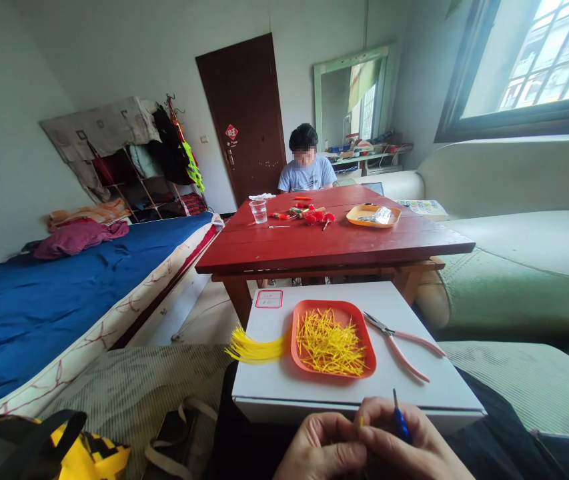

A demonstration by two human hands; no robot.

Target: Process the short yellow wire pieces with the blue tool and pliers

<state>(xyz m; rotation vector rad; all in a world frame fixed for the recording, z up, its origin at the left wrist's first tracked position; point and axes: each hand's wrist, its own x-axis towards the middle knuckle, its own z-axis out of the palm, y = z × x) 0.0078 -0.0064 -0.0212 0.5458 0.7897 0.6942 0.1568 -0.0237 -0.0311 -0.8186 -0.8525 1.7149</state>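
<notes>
Both my hands meet at the front edge of a white box. My left hand is closed in a pinch, and a tiny end of a yellow strip shows at its fingertips. My right hand touches it there, fingers curled round a small blue-handled tool whose thin dark shaft points up. On the box, an orange tray holds a heap of short yellow strips. A bundle of longer yellow strips lies left of the tray. Pink-handled pliers rest to its right, jaws toward the tray.
Beyond the box stands a red table with a plastic cup, red fluffy pieces and an orange tray. A person sits behind it. A bed is on the left, a sofa on the right.
</notes>
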